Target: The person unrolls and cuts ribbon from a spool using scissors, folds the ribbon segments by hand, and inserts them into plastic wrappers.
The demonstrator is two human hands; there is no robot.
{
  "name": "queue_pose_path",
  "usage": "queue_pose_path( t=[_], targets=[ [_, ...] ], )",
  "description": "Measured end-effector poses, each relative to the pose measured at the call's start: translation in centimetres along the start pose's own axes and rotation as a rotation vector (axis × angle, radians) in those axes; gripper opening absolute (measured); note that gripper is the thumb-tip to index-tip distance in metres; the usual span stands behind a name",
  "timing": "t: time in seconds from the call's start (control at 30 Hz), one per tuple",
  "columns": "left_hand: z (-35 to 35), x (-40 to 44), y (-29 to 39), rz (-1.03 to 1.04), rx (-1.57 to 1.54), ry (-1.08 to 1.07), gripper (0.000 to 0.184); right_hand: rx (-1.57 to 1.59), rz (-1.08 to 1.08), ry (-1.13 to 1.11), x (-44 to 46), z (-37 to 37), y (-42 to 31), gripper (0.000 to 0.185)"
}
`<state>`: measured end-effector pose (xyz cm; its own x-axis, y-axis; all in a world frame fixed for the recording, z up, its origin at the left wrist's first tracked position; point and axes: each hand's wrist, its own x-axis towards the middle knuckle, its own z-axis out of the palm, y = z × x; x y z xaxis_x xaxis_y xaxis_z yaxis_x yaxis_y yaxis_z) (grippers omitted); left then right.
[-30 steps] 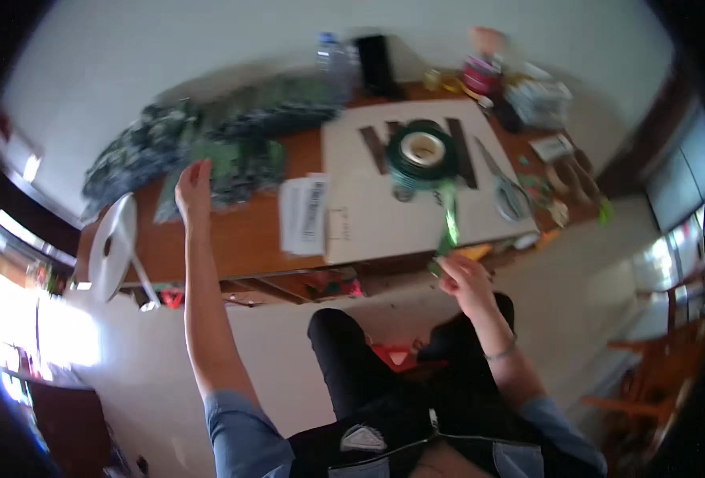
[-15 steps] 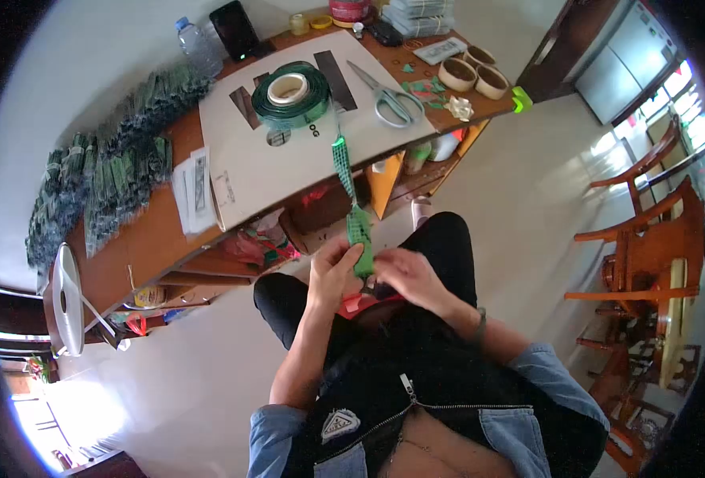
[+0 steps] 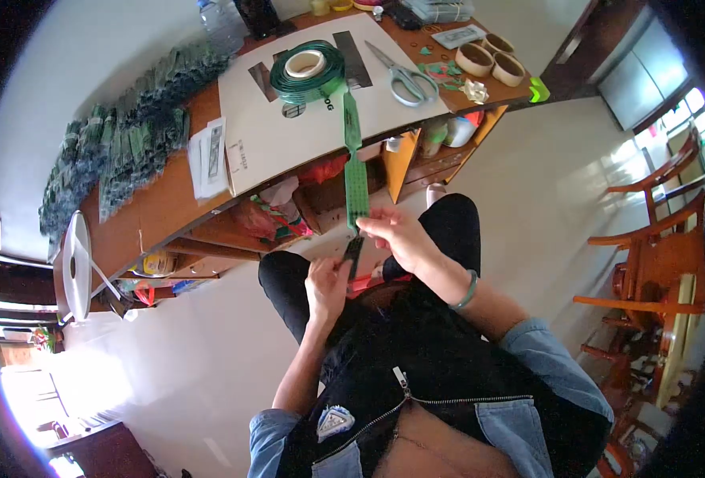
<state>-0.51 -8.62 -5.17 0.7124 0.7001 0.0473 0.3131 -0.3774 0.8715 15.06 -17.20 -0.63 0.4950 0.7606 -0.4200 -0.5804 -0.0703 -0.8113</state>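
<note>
A roll of dark green ribbon (image 3: 308,73) lies on its side on a white board, with a pale core. From it a printed green ribbon (image 3: 356,187) hangs over the table edge toward my lap, pinched in or twisted at one spot along its length. Thumb and fingers of my right hand (image 3: 402,240) pinch this ribbon below the table edge. Lower down, my left hand (image 3: 327,288) is closed on the darker, narrower end part of the same ribbon. Scissors (image 3: 404,77) rest to the right of the roll.
Bundles of green strips (image 3: 129,131) are piled along the wall on the left. Tape rolls (image 3: 492,60) stand at the table's right end. A white reel (image 3: 78,267) is at the left end. Open shelves (image 3: 440,143) sit under the tabletop, and wooden chairs (image 3: 655,255) are at right.
The ribbon now runs longer and straighter from the roll. My left hand moved down with its end; my right hand moved up and took hold of it. The view has shifted slightly.
</note>
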Motion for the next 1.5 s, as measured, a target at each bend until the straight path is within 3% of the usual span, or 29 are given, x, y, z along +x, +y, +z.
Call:
queue_pose_path(
  t=[0.1, 0.27, 0.37, 0.4, 0.5, 0.67, 0.8, 0.9, 1.03, 1.1, 1.13, 1.2, 1.3, 1.4, 1.5],
  targets=[
    [1.4, 2.5, -1.7, 0.366, 0.136, 0.169, 0.009, -0.049, -0.053, 0.050, -1.8, -0.6, 1.2, 0.016],
    [3.7, 6.1, 0.6, 0.457, 0.248, 0.103, 0.019, 0.129, 0.094, 0.004, -2.6, -2.4, 2.7, 0.018],
    [5.6, 7.3, 2.2, 0.265, -0.429, 0.023, 0.031, 0.150, 0.188, 0.042, -2.4, -2.8, 2.5, 0.021],
    [5.5, 7.7, 2.4, 0.265, -0.427, 0.017, 0.031, 0.084, 0.150, 0.037, -2.3, -3.3, 2.8, 0.021],
    [4.8, 8.8, 2.9, -0.435, -1.431, -0.528, 0.041, -0.050, 0.079, 0.027, -2.2, -4.3, 3.4, 0.021],
    [4.6, 9.8, 5.3, -0.588, -1.393, -0.639, 0.041, -0.254, -0.016, 0.099, -2.5, -4.7, 3.2, 0.016],
    [5.0, 9.3, 5.3, -0.584, -1.324, -0.513, 0.039, -0.294, -0.089, 0.126, -2.0, -5.1, 4.7, 0.017],
    [5.3, 9.1, 5.5, -0.378, -1.025, -0.451, 0.031, -0.379, -0.106, 0.127, -1.8, -5.2, 4.4, 0.018],
    [3.4, 7.4, 6.4, -0.347, -0.813, -0.350, 0.027, -0.603, -0.305, -0.003, -1.3, -5.6, 0.8, 0.027],
    [1.9, 5.4, 7.0, -0.370, -0.847, -0.395, 0.026, -0.028, -0.113, 0.048, 1.1, -4.1, -3.3, 0.023],
    [1.3, 4.3, 6.9, -0.395, -0.881, -0.447, 0.025, -0.025, -0.112, 0.041, 3.0, -3.5, -4.0, 0.023],
    [0.5, 2.2, 4.8, -0.425, -0.853, -0.469, 0.024, 0.344, 0.128, -0.057, 6.3, -2.6, -4.9, 0.023],
    [0.7, 2.6, -0.2, -0.475, -0.813, -0.526, 0.022, 0.203, 0.091, -0.041, 5.7, -2.1, -4.9, 0.021],
    [2.7, 5.8, -5.3, -0.687, -0.994, -0.348, 0.026, 0.076, 0.036, 0.018, 2.8, -2.0, -3.3, 0.019],
    [3.1, 10.2, -0.1, -0.750, -1.081, -0.369, 0.028, 0.009, 0.008, 0.087, -1.0, -2.0, -0.8, 0.019]
  ],
)
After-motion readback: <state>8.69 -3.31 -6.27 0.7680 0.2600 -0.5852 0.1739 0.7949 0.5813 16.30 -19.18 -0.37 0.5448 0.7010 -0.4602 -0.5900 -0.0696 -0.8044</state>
